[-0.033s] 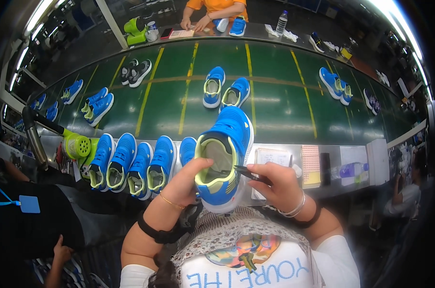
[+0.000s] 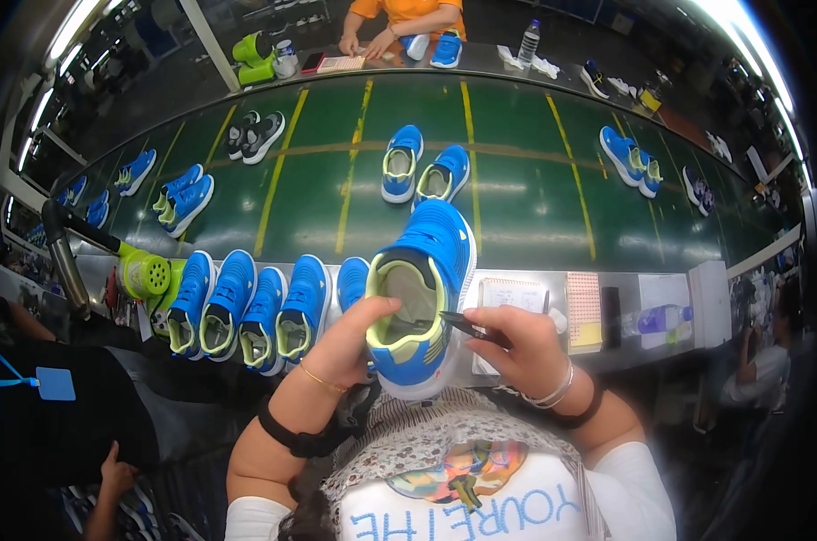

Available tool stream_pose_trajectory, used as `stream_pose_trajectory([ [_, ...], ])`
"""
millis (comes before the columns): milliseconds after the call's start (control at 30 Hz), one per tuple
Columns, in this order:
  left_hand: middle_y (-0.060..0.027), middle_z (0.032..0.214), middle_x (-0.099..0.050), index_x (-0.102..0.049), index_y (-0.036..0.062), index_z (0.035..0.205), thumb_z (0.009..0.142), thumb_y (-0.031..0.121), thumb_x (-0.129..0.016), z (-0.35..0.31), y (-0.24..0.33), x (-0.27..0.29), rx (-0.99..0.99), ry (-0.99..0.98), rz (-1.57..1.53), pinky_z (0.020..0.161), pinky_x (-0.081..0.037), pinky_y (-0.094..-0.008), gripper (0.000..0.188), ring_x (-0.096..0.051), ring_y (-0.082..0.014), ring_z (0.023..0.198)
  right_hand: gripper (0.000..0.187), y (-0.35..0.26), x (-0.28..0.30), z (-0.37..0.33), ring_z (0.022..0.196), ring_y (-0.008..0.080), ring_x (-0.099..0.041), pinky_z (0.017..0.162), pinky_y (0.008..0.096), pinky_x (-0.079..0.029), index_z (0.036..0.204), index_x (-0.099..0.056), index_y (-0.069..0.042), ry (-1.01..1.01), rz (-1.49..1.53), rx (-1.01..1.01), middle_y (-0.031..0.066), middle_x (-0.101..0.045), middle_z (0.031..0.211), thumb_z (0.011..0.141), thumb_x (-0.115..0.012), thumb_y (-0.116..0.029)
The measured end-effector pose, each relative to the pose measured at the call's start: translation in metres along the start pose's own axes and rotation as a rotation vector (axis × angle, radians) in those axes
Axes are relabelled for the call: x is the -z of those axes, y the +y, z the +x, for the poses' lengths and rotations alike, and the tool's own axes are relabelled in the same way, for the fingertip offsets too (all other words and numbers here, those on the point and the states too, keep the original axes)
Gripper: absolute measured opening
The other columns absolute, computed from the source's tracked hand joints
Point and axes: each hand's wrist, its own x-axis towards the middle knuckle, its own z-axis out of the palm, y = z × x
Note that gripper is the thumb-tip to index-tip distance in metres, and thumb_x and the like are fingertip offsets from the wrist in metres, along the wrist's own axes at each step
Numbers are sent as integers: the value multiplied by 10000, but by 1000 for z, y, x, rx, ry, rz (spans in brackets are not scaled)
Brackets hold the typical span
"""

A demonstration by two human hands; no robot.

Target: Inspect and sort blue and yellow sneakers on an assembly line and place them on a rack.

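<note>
Left hand: closed on the collar of the blue sneaker, thumb inside, the other fingers mostly hidden. Right hand: narrow pinch on black tweezers, tips at the collar's right edge. Can't tell if the tips grip anything.

Sneaker is up in front of your torso, toe away, heel toward you, opening facing you. Step in hand reads as close tweezer work on the lime collar lining. Next move likely wants your left hand locked, right wrist doing small motions, tips angled off the upper so they don't scuff it.

Room: left is tight. Row of blue sneakers on the metal ledge, and a partly hidden blue sneaker just behind your left hand. Don't swing that elbow out.

Ahead, your toe end overlaps in view the pair of blue sneakers on the green belt; can't tell the height gap. Widest belt stretch is right of that pair.

Right: notebook behind your hand, then red-checked sheet and bottle on its side. Pull back toward yourself before moving sideways.
</note>
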Motion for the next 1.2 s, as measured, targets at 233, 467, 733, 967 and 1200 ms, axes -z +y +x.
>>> stream_pose_trajectory([
  [233,-89,1037,-583,-478,34,1140,812,200,-504,1,3,2,-53,0,75,825,-449,-314,369,-575,-189,926,318,-2,-1,-3,534,165,-560,503,254,-448,1004,-564,-72,-81,41,-191,75,-575,668,716,-692,-112],
  [467,-72,1118,-512,-410,45,1212,815,203,-468,20,-5,13,-33,-5,217,853,-416,-295,431,-511,-166,1012,299,12,-7,-9,537,151,-555,517,248,-442,1014,-548,-64,-63,51,-275,69,-561,642,747,-669,-125],
  [733,-92,1141,-490,-316,79,1295,767,114,-454,102,-98,75,-10,216,167,865,-412,-315,547,-498,-192,1041,355,189,8,-90,767,321,-595,700,396,-469,1070,-517,-70,-51,-617,-980,164,-616,823,786,-601,-266],
  [967,-215,1217,-454,-255,7,1328,829,156,-479,114,-135,124,-17,678,810,925,-368,-355,566,-479,-296,1093,458,199,-67,-100,1130,366,-413,947,403,-329,1228,-426,-62,-173,-475,-458,243,-421,1232,822,-535,-244],
  [1200,-174,1050,-513,-398,32,1225,750,159,-610,32,-125,140,-316,613,1606,890,-386,-368,536,-524,-350,964,582,169,-159,-51,1010,372,-522,816,390,-449,1348,-197,-64,-489,262,-838,278,-451,1183,886,-453,-308],
])
